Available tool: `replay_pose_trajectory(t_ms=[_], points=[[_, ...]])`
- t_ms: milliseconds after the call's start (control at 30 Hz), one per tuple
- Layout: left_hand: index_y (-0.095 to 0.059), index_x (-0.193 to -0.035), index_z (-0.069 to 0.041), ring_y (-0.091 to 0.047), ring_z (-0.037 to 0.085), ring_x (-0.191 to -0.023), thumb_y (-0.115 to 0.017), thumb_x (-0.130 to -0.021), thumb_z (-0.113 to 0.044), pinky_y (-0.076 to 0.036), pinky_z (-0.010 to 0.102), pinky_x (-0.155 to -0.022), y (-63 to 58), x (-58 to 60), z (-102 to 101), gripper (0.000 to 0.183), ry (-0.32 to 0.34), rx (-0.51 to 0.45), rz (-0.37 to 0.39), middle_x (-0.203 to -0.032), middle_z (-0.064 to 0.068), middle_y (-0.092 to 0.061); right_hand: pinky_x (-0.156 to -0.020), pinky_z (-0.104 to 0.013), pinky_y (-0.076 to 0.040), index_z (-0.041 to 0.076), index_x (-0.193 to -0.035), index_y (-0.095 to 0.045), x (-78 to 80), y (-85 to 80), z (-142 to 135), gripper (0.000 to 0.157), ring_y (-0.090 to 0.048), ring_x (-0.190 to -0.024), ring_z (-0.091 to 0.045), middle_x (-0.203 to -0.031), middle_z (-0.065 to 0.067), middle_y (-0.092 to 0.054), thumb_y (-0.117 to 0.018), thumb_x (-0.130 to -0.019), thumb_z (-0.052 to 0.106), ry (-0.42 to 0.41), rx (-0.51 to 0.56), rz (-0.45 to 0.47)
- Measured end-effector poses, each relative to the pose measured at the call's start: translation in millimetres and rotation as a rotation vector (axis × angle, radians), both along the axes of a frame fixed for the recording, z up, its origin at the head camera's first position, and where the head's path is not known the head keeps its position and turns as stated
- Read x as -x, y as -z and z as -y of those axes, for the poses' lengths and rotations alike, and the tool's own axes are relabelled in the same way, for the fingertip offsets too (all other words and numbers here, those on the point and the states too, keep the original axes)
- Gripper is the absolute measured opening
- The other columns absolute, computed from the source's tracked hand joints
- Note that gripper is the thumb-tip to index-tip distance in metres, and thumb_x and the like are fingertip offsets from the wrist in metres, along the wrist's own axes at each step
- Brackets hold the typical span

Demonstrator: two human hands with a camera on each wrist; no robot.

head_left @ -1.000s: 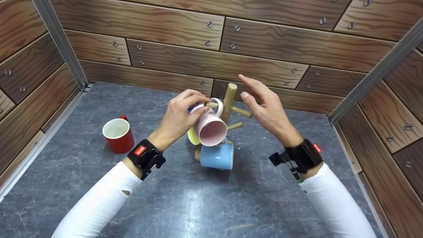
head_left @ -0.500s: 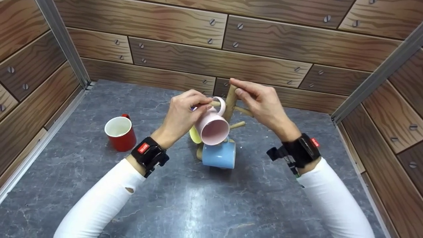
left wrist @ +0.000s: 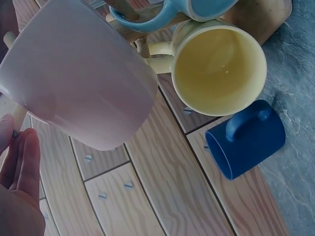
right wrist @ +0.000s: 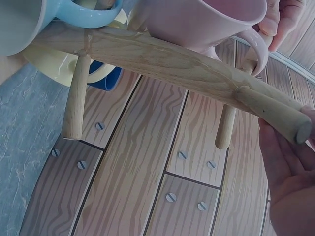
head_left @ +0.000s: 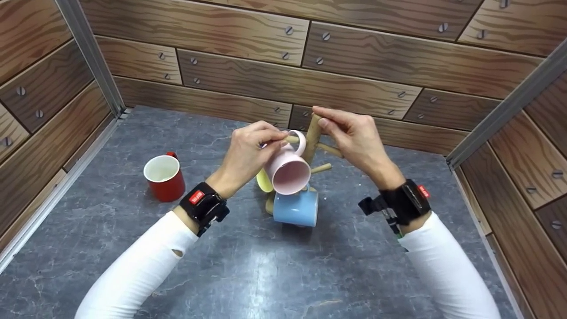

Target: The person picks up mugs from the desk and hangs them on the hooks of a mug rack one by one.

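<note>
Pink mug [head_left: 288, 170] hanging by its handle on a peg [head_left: 292, 139] of the rack [head_left: 312, 137].
The left hand [head_left: 250, 148] pinches that peg's end, and the right hand [head_left: 359, 139] pinches the rack's top, fingers and thumb close together on both. The pink rim faces the person, just above the blue mug [head_left: 295, 209]. The red mug [head_left: 167, 186] stands well apart on the left. On the right, wide tabletop [head_left: 350, 270] lies between the rack and the wall [head_left: 509, 177].
</note>
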State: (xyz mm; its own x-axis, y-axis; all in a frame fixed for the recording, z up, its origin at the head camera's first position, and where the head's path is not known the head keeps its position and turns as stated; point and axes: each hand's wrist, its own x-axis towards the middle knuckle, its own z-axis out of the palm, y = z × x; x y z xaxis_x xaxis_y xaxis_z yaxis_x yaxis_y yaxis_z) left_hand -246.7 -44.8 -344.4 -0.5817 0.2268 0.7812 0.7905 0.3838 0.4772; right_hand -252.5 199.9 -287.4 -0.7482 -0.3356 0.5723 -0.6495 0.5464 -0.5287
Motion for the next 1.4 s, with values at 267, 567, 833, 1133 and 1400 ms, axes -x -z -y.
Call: replay_pose_trajectory(t_ms=[267,567,833,1133,1400], points=[[-0.081,-0.101,-0.002,-0.075,0.023,-0.088,-0.081,-0.089,-0.007,-0.06,0.024,-0.081,-0.1,-0.4,-0.5,0.013,-0.008,0.003,-0.04,-0.095,0.01,-0.076,-0.083,-0.019,-0.054,0.014,-0.126,-0.076,-0.2,0.1,0.1,0.026,-0.07,-0.097,-0.008,-0.122,0.0,-0.074,-0.068,-0.101,0.016,0.008,-0.007,-0.016],[-0.081,-0.101,-0.001,-0.075,0.023,-0.088,-0.081,-0.089,-0.008,-0.06,0.024,-0.08,0.8,-1.1,-4.0,0.014,-0.021,0.004,-0.06,-0.094,0.011,-0.077,-0.084,-0.019,-0.054,0.013,-0.126,-0.076,-1.0,1.0,-1.3,0.027,-0.072,-0.097,-0.012,-0.121,-0.001,-0.075,-0.069,-0.1,0.013,0.019,-0.002,-0.024],[-0.08,-0.099,-0.002,-0.076,0.023,-0.087,-0.081,-0.087,-0.004,-0.06,0.023,-0.079,-1.2,2.9,-5.2,0.013,-0.058,-0.006,-0.004,-0.096,0.01,-0.078,-0.08,-0.018,-0.056,0.01,-0.122,-0.077,-6.7,0.8,-4.6,0.026,-0.074,-0.094,-0.014,-0.116,-0.004,-0.076,-0.074,-0.097,0.014,0.007,-0.003,-0.076],[-0.081,-0.099,-0.003,-0.076,0.023,-0.086,-0.082,-0.087,-0.005,-0.06,0.025,-0.078,-5.3,10.1,-9.6,0.013,-0.051,0.021,0.029,-0.094,0.009,-0.078,-0.079,-0.018,-0.056,0.009,-0.122,-0.077,-9.9,-0.3,-9.0,0.026,-0.074,-0.092,-0.015,-0.114,-0.006,-0.077,-0.074,-0.095,0.011,0.026,-0.01,-0.08],[-0.081,-0.1,-0.004,-0.076,0.022,-0.085,-0.082,-0.088,-0.007,-0.06,0.026,-0.078,-15.3,23.8,-16.6,0.013,-0.022,0.071,0.077,-0.093,0.009,-0.078,-0.074,-0.015,-0.055,0.007,-0.118,-0.078,-11.5,0.4,-15.5,0.025,-0.073,-0.085,-0.015,-0.111,-0.007,-0.078,-0.077,-0.094,0.011,0.042,0.015,-0.111]])
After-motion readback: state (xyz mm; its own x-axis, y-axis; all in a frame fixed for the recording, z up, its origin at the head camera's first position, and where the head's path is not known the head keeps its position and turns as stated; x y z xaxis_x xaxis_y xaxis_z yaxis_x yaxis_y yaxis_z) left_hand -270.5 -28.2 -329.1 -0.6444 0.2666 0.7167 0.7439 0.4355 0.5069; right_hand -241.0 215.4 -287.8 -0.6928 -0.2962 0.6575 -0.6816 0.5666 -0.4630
